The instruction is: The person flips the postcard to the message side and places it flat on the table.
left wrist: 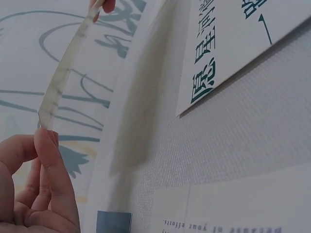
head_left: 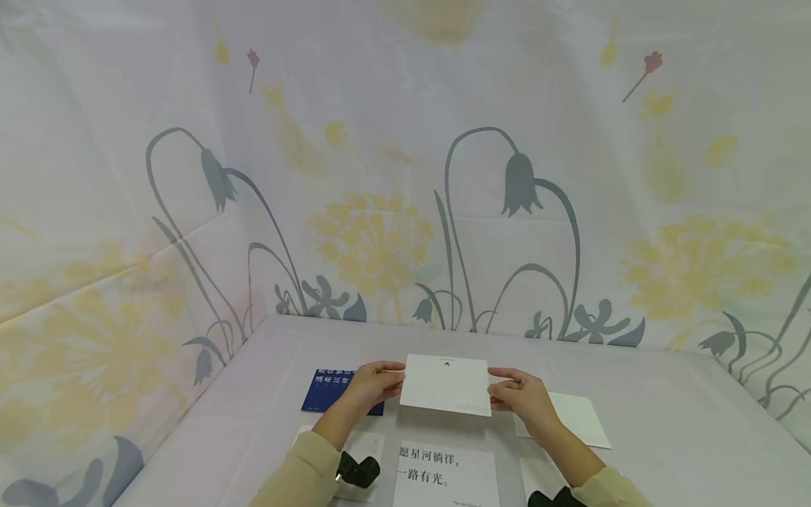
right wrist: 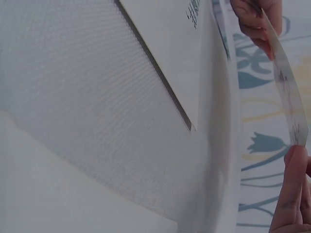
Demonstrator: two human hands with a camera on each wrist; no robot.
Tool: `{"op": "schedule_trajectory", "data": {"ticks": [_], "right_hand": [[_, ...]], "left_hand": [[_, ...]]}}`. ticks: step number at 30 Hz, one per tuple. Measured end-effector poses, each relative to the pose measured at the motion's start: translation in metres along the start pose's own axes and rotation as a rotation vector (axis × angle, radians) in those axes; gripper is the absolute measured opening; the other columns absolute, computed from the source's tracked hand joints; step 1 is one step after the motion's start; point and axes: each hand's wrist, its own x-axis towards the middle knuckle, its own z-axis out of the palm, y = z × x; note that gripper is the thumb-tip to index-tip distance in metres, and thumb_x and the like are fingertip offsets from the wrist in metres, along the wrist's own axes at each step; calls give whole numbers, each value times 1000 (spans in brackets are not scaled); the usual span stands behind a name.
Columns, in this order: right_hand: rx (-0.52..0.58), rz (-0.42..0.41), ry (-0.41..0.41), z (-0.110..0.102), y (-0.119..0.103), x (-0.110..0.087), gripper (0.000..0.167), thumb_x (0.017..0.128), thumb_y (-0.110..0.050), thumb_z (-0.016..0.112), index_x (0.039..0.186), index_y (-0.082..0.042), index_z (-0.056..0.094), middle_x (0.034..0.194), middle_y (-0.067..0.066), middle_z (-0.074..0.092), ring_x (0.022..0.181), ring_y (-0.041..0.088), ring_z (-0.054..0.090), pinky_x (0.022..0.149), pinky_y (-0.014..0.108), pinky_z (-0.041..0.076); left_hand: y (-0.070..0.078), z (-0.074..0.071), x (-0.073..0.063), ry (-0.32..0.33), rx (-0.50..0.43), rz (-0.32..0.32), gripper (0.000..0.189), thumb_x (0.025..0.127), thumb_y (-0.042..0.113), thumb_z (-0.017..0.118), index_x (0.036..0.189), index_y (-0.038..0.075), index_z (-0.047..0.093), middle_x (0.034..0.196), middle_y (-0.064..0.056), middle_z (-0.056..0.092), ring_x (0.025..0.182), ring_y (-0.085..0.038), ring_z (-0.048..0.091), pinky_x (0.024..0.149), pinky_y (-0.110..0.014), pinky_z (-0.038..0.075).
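Note:
A white postcard (head_left: 445, 384) with a small dark mark at its top and a row of tiny boxes at one lower corner is held up above the table. My left hand (head_left: 374, 386) pinches its left edge between thumb and fingers, and my right hand (head_left: 521, 396) pinches the right edge. In the left wrist view the postcard (left wrist: 65, 73) shows nearly edge-on, clear of the surface, with a shadow below. The right wrist view also has the thin postcard (right wrist: 287, 92) between both hands.
On the pale table (head_left: 665, 415) lie a dark blue card (head_left: 326, 391), a white card with large Chinese characters (head_left: 446, 479), a blank cream card (head_left: 579, 420) and a white card with small print (head_left: 364, 447). A flower-printed cloth (head_left: 393, 176) hangs behind.

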Motion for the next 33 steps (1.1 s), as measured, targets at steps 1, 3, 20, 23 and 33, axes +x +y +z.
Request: {"op": "schedule_trajectory", "data": {"ticks": [1, 3, 20, 23, 33], "right_hand": [[0, 3, 1, 0, 0, 0, 39, 83, 5, 61, 120, 12, 53, 84, 12, 67, 72, 19, 63, 65, 28, 55], [7, 10, 3, 1, 0, -1, 39, 83, 5, 61, 120, 13, 53, 83, 12, 67, 71, 19, 62, 64, 28, 55], [-43, 47, -2, 6, 5, 3, 42, 78, 8, 63, 118, 14, 53, 79, 9, 60, 65, 18, 61, 60, 28, 55], [-63, 58, -2, 7, 7, 3, 41, 78, 9, 63, 117, 13, 54, 78, 9, 59, 64, 18, 61, 59, 29, 55], [-137, 79, 18, 14, 11, 2, 40, 76, 9, 62, 115, 14, 54, 79, 10, 57, 63, 17, 59, 58, 29, 54]], "left_hand": [[0, 0, 0, 5, 13, 4, 33, 90, 6, 60, 120, -8, 56, 97, -11, 63, 77, -11, 61, 73, -26, 53], [-1, 1, 1, 12, 37, 7, 32, 89, 5, 61, 118, -9, 57, 96, -10, 64, 76, -11, 61, 72, -27, 54], [-4, 2, -1, 37, 131, -4, 30, 88, 5, 62, 117, -6, 60, 98, -11, 64, 79, -16, 63, 71, -31, 55], [-5, 1, -2, 38, 142, -4, 31, 88, 4, 61, 117, -7, 59, 98, -11, 65, 78, -16, 63, 71, -31, 55], [-3, 4, -4, 51, 193, -48, 28, 88, 3, 60, 115, -7, 60, 93, -11, 64, 74, -15, 62, 68, -30, 55]]}}
